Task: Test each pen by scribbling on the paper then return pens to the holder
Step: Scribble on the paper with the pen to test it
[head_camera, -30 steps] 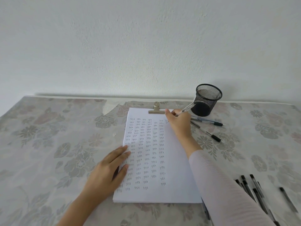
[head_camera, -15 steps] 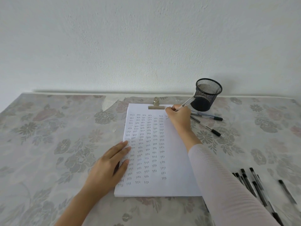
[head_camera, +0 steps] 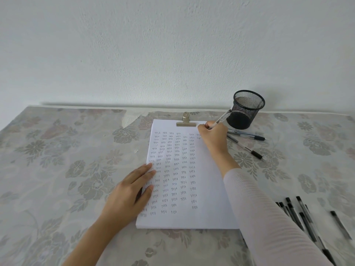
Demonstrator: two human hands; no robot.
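A table (head_camera: 67, 169) under a grey floral cloth stands against a plain white wall (head_camera: 172, 45). Nearest, at the right, a cluster of loose black pens (head_camera: 302, 208) lies on the cloth. The left hand (head_camera: 130, 194) rests flat, fingers straight, on the left edge of the paper (head_camera: 209, 189), which carries columns of small written marks. Farther up, the right hand (head_camera: 213, 138) grips a clear pen (head_camera: 221, 119), tip at the sheet's top right, beside a metal clip (head_camera: 186, 122). Two more pens (head_camera: 246, 133) lie just right of that hand. Behind them stands the black mesh holder (head_camera: 245, 112).
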